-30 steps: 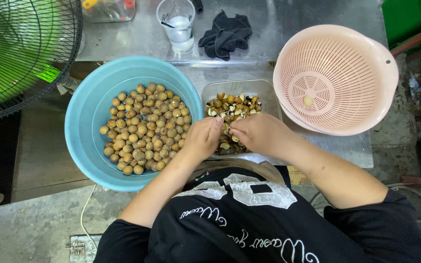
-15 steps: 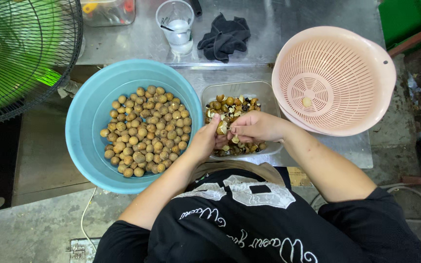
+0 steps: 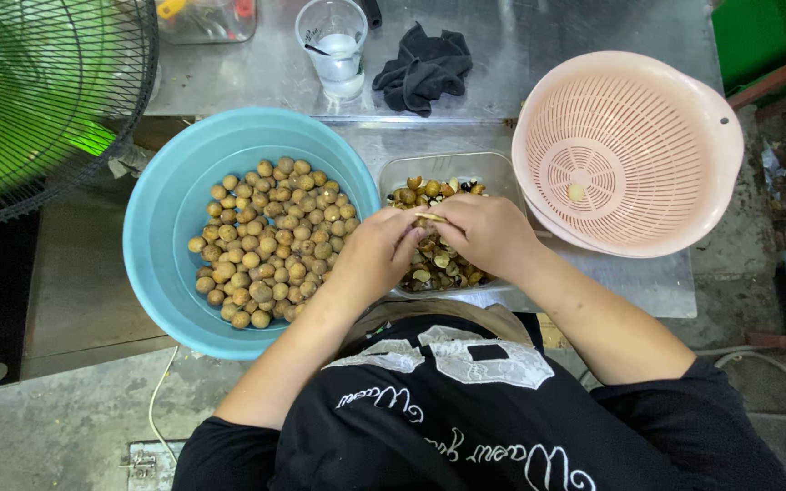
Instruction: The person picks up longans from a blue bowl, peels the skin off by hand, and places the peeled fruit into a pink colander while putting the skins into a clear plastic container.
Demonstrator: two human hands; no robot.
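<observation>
**A:** What have the hands got right now?

**B:** From my feed, both meet over the clear tray (image 3: 493,165). The left hand (image 3: 370,255) and the right hand (image 3: 488,232) pinch one small brown fruit (image 3: 429,218) between their fingertips, both grasping it, thumbs pressed in as if splitting the shell. It sits dead centre, just above the tray.

**A:** Why hold it there?

**B:** My read: bits of shell drop straight into the tray, which is already full of brown husks and dark seeds (image 3: 438,264). No reaching needed.

**A:** And the supply?

**B:** At nine o'clock from the hands, touching the tray's side, a light blue basin (image 3: 161,236) holds a heap of whole round fruits (image 3: 270,241), tan-skinned, longan-like. It's on the left hand's side, handy for picking.

**A:** The other side?

**B:** At two o'clock, a pink colander (image 3: 684,100) resting in a matching bowl, tilted toward the person. One pale peeled piece (image 3: 577,193) lies in its middle.

**A:** Further out?

**B:** At twelve o'clock on the steel counter, a clear plastic cup (image 3: 334,45) and a crumpled dark cloth (image 3: 422,68). At ten o'clock, a green caged fan (image 3: 38,100).
</observation>
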